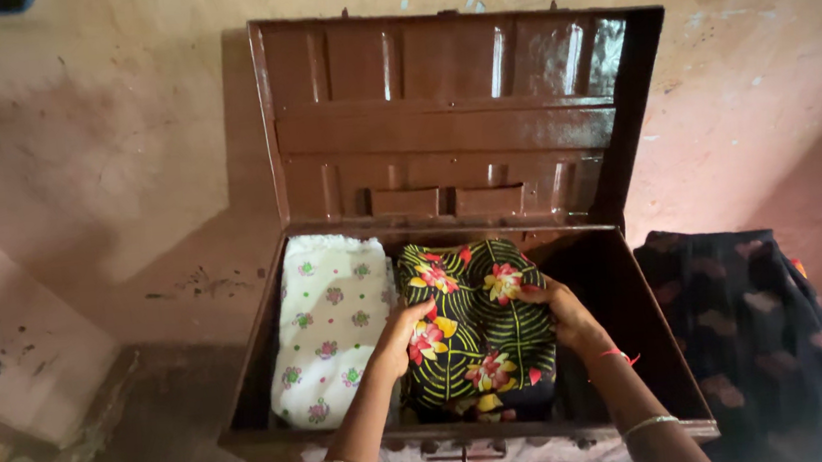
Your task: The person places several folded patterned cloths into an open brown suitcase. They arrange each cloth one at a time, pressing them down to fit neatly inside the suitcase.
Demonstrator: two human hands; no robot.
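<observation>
You are reaching down with both arms into an open brown metal trunk (642, 339), and the 2 forearms are coming up from the bottom edge of the view, a little apart from each other. Your left hand (403, 334) is lying against the left side of a folded dark cloth (475, 325) with green leaves and red and yellow flowers, the fingers curling over its edge and gripping it. Your right hand (561, 309) is holding the right side of the same cloth, the fingers closing on the fold near the top corner. Each wrist is wearing a thin bangle, and the right wrist is also showing a red thread.

The dark cloth is sitting inside the trunk, in the middle, touching a folded white cloth (330, 329) with small flowers that is lying just beside it on the left. The trunk lid (439, 108) is standing upright against the wall. Another dark cloth (773, 337) is lying outside the trunk on the right.
</observation>
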